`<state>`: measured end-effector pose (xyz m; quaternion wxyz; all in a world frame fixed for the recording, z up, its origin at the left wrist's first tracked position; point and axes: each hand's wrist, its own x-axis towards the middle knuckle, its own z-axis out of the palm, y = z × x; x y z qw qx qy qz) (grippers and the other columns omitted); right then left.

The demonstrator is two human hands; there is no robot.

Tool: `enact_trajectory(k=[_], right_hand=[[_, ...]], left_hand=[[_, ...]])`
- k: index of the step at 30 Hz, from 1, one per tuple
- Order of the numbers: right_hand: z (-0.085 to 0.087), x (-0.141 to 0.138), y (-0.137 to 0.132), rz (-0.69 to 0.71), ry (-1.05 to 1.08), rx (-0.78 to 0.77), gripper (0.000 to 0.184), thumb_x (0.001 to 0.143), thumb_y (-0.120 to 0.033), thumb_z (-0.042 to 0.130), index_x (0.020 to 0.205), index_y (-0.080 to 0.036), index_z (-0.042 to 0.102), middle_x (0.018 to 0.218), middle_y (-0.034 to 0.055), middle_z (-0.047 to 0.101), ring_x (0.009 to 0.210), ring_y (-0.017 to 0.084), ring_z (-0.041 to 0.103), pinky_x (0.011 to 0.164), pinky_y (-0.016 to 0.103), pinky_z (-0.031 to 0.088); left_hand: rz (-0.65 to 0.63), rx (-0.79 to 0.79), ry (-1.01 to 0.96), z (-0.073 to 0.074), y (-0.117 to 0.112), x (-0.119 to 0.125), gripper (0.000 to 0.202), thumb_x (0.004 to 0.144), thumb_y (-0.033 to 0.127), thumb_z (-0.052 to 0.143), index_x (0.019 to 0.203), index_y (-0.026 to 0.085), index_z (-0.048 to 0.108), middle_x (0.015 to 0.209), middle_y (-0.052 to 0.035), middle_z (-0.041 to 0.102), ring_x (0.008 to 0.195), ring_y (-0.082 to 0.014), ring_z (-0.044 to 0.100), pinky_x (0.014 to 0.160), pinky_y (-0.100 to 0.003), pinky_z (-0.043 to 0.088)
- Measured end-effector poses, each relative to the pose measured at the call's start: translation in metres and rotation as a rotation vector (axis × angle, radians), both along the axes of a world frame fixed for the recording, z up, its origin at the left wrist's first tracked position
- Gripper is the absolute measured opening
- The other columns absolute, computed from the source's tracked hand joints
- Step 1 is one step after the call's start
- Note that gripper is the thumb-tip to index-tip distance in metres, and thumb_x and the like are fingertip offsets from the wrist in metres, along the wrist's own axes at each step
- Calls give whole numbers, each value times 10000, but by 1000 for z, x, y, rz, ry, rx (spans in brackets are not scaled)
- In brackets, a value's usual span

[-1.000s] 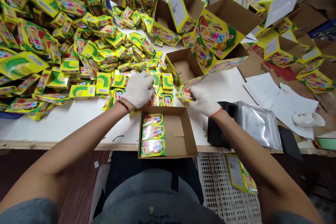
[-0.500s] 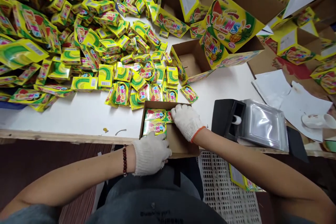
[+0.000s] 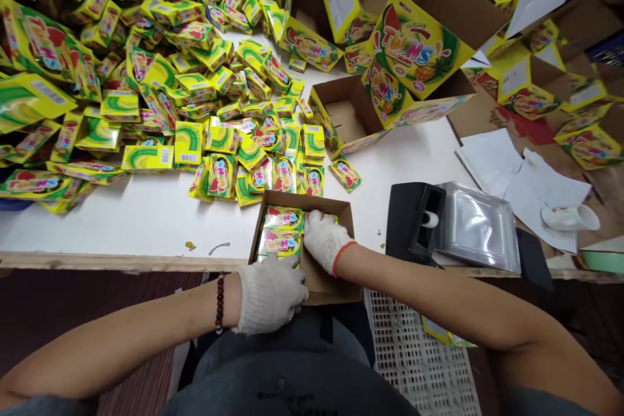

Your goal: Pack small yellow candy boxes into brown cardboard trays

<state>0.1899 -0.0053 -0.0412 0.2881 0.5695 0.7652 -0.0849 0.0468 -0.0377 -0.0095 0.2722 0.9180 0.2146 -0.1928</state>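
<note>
A shallow brown cardboard box (image 3: pixel 348 208) rests at the table's front edge, turned slightly. Inside, along its left side, small yellow-green TWINS candy packs (image 3: pixel 281 242) lie face up. My left hand (image 3: pixel 273 292), in a white knit glove, lies over the near left corner, its fingers curled inward; what they grip is hidden. Inside the box, my gloved right hand (image 3: pixel 325 240) reaches down beside the packs with fingers bent and close together. Part of another pack shows past its knuckles, along the far wall. Whatever sits under its fingertips is covered.
A large heap of TWINS packs (image 3: pixel 195 94) covers the left and back. Open display cartons (image 3: pixel 419 39) stand at the back right. To the right are a black tape dispenser (image 3: pixel 412 224), a clear plastic tray (image 3: pixel 480 227), paper sheets (image 3: pixel 550 198) and a white cup (image 3: pixel 570 218).
My right hand has shifted from the box's far wall toward the packs on the left, uncovering a pack at the far wall. My left hand stays over the near corner. The view has shifted slightly.
</note>
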Motion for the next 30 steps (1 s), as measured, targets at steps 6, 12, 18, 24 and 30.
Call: enact_trajectory(k=[6,12,18,24,30], right_hand=[[-1,-9,4,38,-2,-32,489,938,13,260,1275,-20,614,1159,268,576,984,321,706,616,370,585],[38,4,29,113,138,-181,399,947,-41,388,1266,-123,612,1179,183,624,996,270,709,751,363,569],[44,76,105,-71,310,183,253,922,-136,458,1079,-145,656,1103,150,686,1015,231,633,856,314,479],[4,90,139,-442,398,186,481,822,-287,715,1224,-62,576,1127,242,675,1025,301,647,857,351,513],[51,100,91,-529,713,227,834,913,-368,566,1571,-180,89,1240,162,627,871,242,685,726,372,596]], left_hand=[[-89,-15,46,5,-3,3,198,917,289,623,1020,196,764,1099,-82,723,1016,-346,639,635,-394,489],[26,-120,17,22,7,-5,453,833,593,716,1036,191,767,1162,-105,708,1040,-343,652,643,-373,485],[93,52,-78,17,31,13,404,1019,441,465,1044,164,757,1091,-118,728,975,-295,677,825,-430,489],[73,174,51,-10,57,43,374,965,369,537,1072,90,761,1216,-200,693,1098,-369,652,984,-542,455],[603,-33,-394,5,75,24,531,929,415,595,1385,146,557,1373,-170,628,1192,-310,640,974,-440,529]])
